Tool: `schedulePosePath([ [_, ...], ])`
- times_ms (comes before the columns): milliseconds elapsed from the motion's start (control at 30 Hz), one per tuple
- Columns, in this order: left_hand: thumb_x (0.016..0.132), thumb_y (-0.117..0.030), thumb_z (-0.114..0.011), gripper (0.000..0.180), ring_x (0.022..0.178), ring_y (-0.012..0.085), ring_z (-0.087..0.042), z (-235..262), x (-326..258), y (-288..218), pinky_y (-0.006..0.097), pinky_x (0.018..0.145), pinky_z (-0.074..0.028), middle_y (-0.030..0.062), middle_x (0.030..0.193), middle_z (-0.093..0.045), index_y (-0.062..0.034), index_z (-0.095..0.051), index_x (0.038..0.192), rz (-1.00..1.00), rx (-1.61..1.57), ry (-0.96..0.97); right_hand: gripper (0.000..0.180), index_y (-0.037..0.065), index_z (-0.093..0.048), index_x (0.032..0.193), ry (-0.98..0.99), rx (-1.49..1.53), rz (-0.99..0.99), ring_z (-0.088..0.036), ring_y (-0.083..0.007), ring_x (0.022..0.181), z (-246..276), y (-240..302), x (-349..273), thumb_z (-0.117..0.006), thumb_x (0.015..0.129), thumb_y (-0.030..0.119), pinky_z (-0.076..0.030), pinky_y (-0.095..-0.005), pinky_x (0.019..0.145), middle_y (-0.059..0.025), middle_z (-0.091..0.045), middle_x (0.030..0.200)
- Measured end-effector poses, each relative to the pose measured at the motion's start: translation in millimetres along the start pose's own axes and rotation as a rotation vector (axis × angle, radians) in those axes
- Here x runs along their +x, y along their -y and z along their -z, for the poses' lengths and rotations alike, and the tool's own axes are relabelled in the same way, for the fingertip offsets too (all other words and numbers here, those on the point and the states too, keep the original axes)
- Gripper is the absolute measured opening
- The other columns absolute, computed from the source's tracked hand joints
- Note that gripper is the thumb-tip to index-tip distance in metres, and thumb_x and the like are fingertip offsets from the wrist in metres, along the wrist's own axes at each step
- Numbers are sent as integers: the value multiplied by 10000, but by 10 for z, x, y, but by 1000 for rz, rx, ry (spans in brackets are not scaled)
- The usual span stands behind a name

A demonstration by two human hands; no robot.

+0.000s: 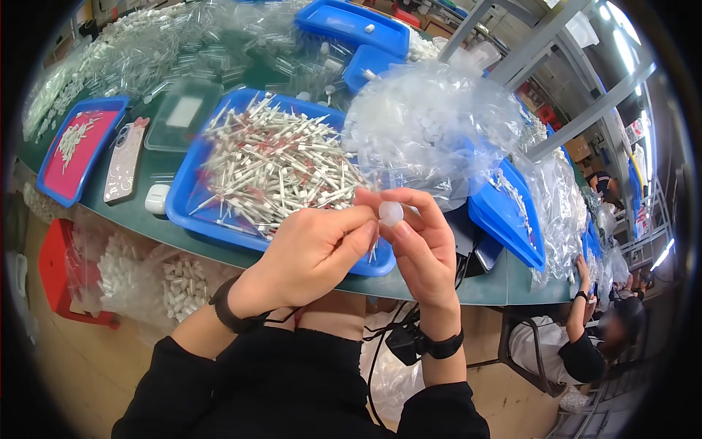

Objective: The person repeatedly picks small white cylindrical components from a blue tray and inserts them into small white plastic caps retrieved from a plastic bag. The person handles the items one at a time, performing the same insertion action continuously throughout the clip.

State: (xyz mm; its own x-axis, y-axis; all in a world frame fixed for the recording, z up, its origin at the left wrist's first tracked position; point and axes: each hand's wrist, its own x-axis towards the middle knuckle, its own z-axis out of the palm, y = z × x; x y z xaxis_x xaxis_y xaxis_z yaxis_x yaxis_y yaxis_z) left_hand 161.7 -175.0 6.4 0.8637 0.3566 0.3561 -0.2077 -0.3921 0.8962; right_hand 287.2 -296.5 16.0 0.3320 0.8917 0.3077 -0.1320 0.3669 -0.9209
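Observation:
My right hand [426, 252] pinches a small round whitish translucent disc [390, 213] between thumb and fingers. My left hand [311, 252] is closed beside it, thumb pressed to forefinger, fingertips close to the disc's edge. Whatever lies in that left pinch is hidden or too small to name. Both hands are above the near right rim of a large blue tray [191, 175]. Heaped in this tray are many slender white pointed sticks [281, 157], with some reddish parts among them.
Left of the tray are a white case [156, 198], a phone [126, 161] and a pink-lined blue tray [91, 170]. Clear plastic bags [431, 124] and a tilted blue tray [504, 219] stand right. A red bin [58, 271] sits below the table. Another person [585, 344] sits far right.

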Motion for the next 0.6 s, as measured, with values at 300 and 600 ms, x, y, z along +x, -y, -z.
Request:
schedulePosePath([
  [300,864,-134,-547,116,529,280,-562,68,-36,67,365,481,-420,90,634,-565,-55,-567,782,-104,410,-81,298,-6,-515,1223,70,-332,-65,-529,-201,1188,77,-61,16,-528,927,24,-399,-347,1017,-154,-580,1259],
  [600,846,-61,-563,108,660,295,-624,40,12,142,353,552,-462,115,742,-613,-24,-600,940,-82,344,-63,281,0,-615,1085,-42,-702,32,-635,-213,1039,189,-151,27,-684,816,43,-472,-319,908,-115,-669,1075],
])
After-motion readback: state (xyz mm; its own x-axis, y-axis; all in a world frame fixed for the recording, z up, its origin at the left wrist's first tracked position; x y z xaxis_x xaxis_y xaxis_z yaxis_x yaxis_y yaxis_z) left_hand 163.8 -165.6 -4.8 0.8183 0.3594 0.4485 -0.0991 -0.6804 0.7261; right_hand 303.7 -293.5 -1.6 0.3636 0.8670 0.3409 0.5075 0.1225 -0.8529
